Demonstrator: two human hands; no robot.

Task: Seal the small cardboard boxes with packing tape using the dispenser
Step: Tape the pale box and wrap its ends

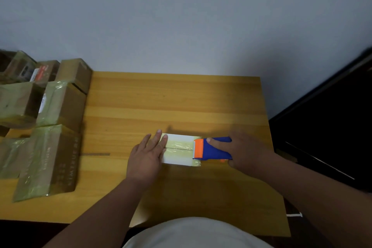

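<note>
A wooden table (181,96) stands against a pale wall. Brown cardboard boxes (50,147) wrapped in glossy tape are stacked along its left edge; the farthest ones are cut off and blurred. Near the table's front centre lies a small white box (179,158), a strip of yellowish tape (179,144) running along its top seam. The left hand (147,157) lies flat with fingers spread, pressing the box's left end. The right hand (241,153) grips a blue and orange tape dispenser (209,149) at the box's right end. The box's contents are hidden.
</note>
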